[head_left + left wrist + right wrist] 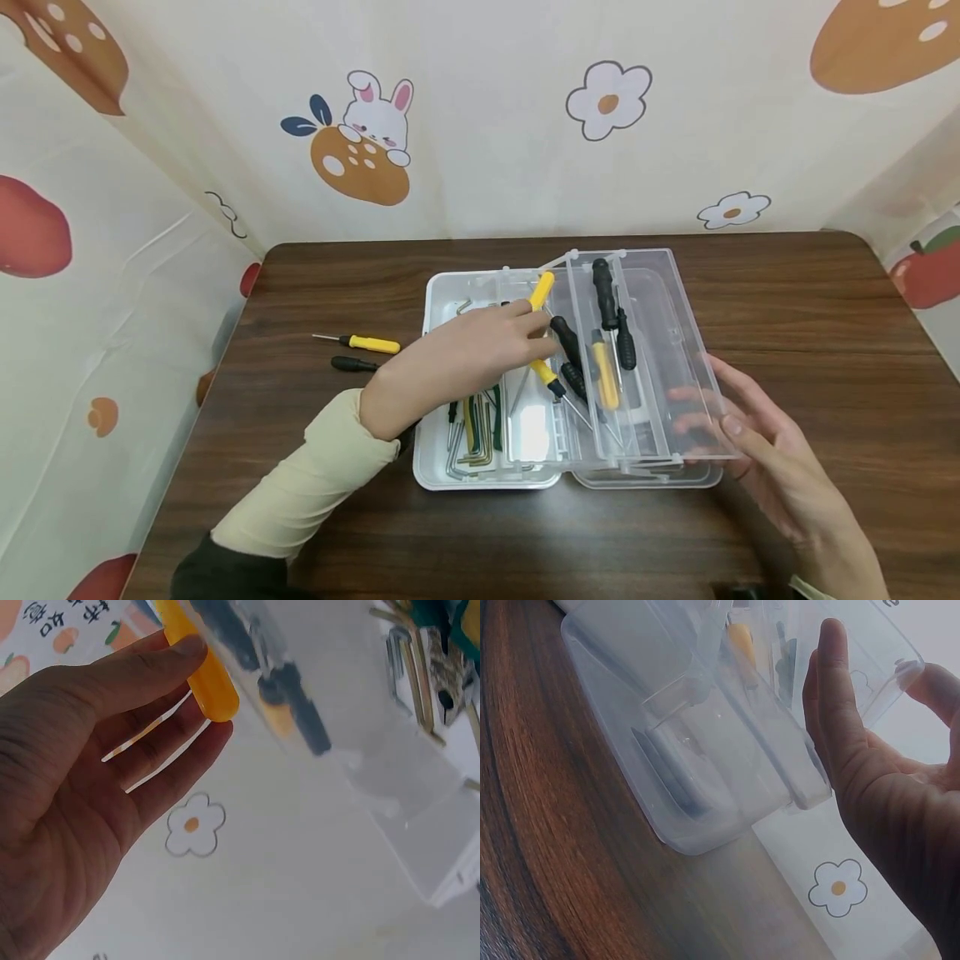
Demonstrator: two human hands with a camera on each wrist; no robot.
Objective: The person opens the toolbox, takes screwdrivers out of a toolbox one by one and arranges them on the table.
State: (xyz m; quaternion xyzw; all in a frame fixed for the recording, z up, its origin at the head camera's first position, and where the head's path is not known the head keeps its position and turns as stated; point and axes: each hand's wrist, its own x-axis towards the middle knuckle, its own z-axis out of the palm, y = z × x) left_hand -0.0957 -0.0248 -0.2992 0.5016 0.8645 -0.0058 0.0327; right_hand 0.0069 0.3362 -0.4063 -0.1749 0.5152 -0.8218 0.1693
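Observation:
My left hand (pixel 487 337) is over a plastic tool box, pinching a yellow-handled screwdriver (pixel 214 686) between thumb and fingers. Its shaft is hidden. At the right, my right hand (pixel 780 458) holds the edge of a clear compartment tray (pixel 675 333), thumb on the near side and fingers behind it. Black-handled screwdrivers (pixel 604 292) and another yellow handle (pixel 606 375) show in or through this tray. One more yellow-and-black screwdriver (pixel 549 377) lies slanted below my left fingers. The white box base (pixel 429 450) holds hex keys (pixel 476 437) at its left.
On the brown table (pixel 810 317), left of the box, lie a small yellow screwdriver (pixel 373 344) and a black-handled tool (pixel 352 364), partly behind my left forearm. A clear lid (pixel 645 479) extends under the tray. A printed cloth wall (pixel 487 167) stands behind the table.

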